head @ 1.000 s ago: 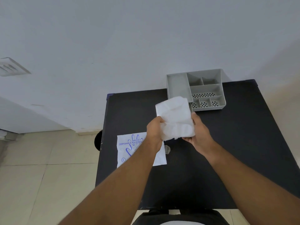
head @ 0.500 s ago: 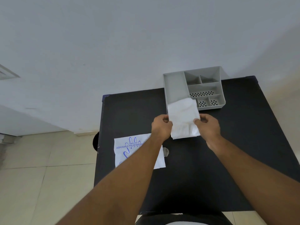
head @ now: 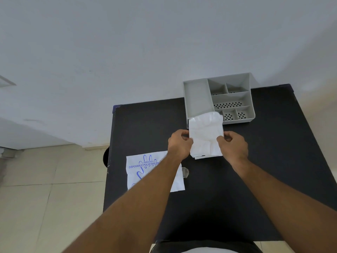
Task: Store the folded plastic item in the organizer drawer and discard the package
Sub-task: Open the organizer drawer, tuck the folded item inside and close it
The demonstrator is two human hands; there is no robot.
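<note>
A folded white translucent plastic item [head: 205, 136] is held flat between both hands above the black table [head: 273, 161]. My left hand [head: 179, 143] pinches its left edge and my right hand [head: 232, 144] pinches its right edge. Its far end overlaps the near rim of the grey organizer [head: 197, 97], in front of the long left compartment. The empty white package [head: 145, 172] with blue "DISPOSABLE POLYETHYLENE" print lies flat on the table's left side, partly hidden by my left forearm.
The organizer stands against the white wall at the table's far edge, with several smaller perforated compartments on its right. A small clear plastic scrap [head: 185, 172] lies beside the package. Beige floor tiles [head: 45, 198] lie left of the table.
The plastic item went from raised and loosely bunched to flatter and narrower, and both hands carried it forward and lower toward the organizer's near edge.
</note>
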